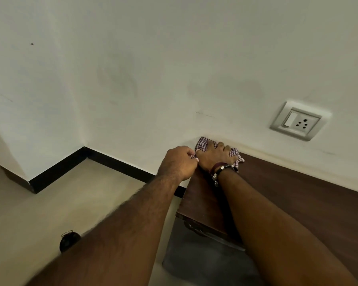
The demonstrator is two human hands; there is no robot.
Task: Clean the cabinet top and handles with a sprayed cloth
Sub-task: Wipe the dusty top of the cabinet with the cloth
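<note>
A red-and-white checked cloth (203, 143) lies bunched on the far left corner of the dark brown cabinet top (298, 195), against the white wall. My right hand (214, 155), with bracelets at the wrist, presses down on the cloth, fingers spread and curled over it. My left hand (179, 163) is beside it at the cabinet's left edge, with curled fingers pinching a corner of the cloth. A metal handle (194, 228) shows on the cabinet front below; most of the front is hidden by my arms.
A white wall socket with a switch (297, 121) sits on the wall to the right above the cabinet. A black skirting (103, 162) runs along the beige floor. A small dark round object (69, 240) lies on the floor at lower left.
</note>
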